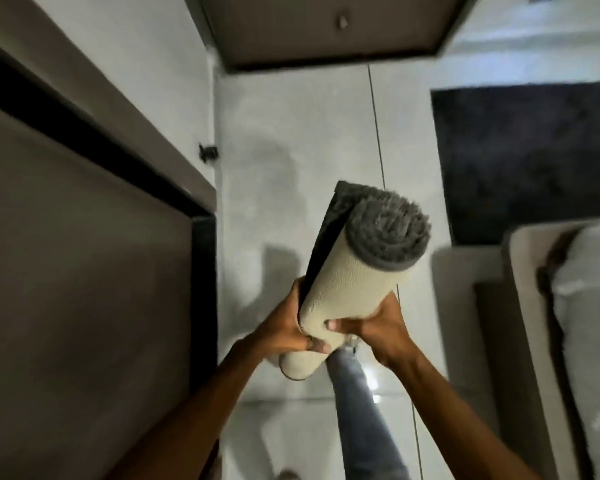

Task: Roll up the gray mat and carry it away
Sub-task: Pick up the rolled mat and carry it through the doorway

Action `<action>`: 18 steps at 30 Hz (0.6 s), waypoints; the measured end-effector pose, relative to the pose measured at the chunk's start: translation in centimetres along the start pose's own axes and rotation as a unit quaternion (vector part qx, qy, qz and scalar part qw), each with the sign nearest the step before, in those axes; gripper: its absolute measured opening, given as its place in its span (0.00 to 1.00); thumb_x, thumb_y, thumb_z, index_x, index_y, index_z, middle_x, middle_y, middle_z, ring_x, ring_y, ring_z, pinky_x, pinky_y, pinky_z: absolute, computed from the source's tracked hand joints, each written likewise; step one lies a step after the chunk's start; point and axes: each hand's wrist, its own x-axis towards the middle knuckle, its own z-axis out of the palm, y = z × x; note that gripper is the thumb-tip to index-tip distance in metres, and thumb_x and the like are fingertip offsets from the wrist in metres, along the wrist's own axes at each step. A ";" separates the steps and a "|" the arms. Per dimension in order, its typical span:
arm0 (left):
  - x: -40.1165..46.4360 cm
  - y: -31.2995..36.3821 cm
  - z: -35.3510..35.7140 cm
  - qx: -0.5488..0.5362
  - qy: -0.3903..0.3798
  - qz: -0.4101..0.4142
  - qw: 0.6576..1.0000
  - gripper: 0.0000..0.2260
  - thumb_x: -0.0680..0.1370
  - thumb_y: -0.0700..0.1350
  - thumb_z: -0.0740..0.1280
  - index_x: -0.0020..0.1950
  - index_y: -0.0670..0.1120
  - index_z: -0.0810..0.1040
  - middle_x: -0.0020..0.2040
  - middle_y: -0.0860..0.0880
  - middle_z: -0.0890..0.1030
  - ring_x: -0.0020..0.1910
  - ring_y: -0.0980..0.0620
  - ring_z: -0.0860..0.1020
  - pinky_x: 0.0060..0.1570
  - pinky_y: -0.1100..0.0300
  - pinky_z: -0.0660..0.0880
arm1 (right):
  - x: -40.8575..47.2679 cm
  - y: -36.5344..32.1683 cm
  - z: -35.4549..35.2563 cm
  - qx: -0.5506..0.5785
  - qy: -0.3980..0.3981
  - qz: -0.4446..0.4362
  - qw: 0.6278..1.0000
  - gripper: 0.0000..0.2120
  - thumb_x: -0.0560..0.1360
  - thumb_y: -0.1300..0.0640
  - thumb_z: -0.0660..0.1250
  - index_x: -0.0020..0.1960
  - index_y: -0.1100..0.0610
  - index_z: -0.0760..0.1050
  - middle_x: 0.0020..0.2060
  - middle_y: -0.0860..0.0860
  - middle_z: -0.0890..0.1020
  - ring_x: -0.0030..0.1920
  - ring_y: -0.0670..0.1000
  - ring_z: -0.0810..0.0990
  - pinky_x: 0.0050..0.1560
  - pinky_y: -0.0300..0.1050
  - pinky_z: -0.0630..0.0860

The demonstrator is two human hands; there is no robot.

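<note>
The gray mat (357,271) is rolled into a tight tube, its cream woven backing outside and the shaggy gray pile showing as a spiral at the far end. It is held off the floor, tilted up and away from me. My left hand (284,329) grips the roll's near part from the left, thumb across the backing. My right hand (378,327) grips it from the right, fingers wrapped underneath. The loose outer flap runs along the left side of the roll.
A dark brown door and frame (84,271) fill the left. Another door (326,26) stands ahead at the top. A dark rug (527,157) lies on the pale tiled floor (291,133) at right. A beige sofa (534,323) sits at right. My jeans leg (361,410) shows below.
</note>
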 end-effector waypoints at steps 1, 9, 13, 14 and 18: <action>2.4 1.8 -2.4 -0.016 0.016 0.008 1.000 0.56 0.56 0.53 0.87 0.72 0.72 0.55 0.70 0.69 0.70 0.70 0.63 0.72 0.66 0.63 0.75 | 3.3 -2.6 0.5 -0.012 -0.026 -0.023 0.999 0.38 0.57 0.71 0.84 0.64 0.62 0.74 0.54 0.52 0.86 0.57 0.47 0.85 0.52 0.46 0.84; 17.5 14.4 -19.9 0.046 0.182 0.099 0.977 0.30 0.77 0.42 0.71 0.78 0.48 0.66 0.67 0.48 0.77 0.67 0.47 0.75 0.62 0.58 0.78 | 25.8 -23.1 3.6 -0.098 -0.196 -0.195 0.956 0.65 0.54 0.79 0.83 0.81 0.58 0.52 0.74 0.50 0.71 0.70 0.39 0.74 0.61 0.32 0.77; 22.5 18.9 -28.4 -0.037 0.238 0.150 0.959 0.23 0.77 0.42 0.66 0.72 0.47 0.69 0.59 0.42 0.73 0.53 0.44 0.73 0.52 0.48 0.70 | 36.3 -31.2 6.7 -0.147 -0.236 -0.211 0.937 0.60 0.55 0.68 0.87 0.79 0.53 0.59 0.64 0.30 0.77 0.65 0.34 0.76 0.56 0.28 0.77; 23.6 19.5 -29.9 -0.075 0.246 0.170 0.952 0.16 0.80 0.44 0.63 0.68 0.50 0.74 0.56 0.42 0.74 0.50 0.45 0.72 0.49 0.49 0.70 | 38.7 -32.3 7.7 -0.152 -0.234 -0.213 0.936 0.58 0.55 0.66 0.88 0.78 0.50 0.61 0.63 0.29 0.78 0.65 0.34 0.77 0.56 0.28 0.78; 31.6 19.5 -37.9 -0.135 0.293 0.087 0.943 0.24 0.81 0.34 0.63 0.75 0.50 0.67 0.58 0.45 0.77 0.48 0.49 0.78 0.52 0.44 0.73 | 50.1 -33.4 12.9 -0.168 -0.256 -0.201 0.931 0.59 0.54 0.66 0.88 0.75 0.42 0.62 0.64 0.33 0.77 0.64 0.34 0.77 0.55 0.30 0.78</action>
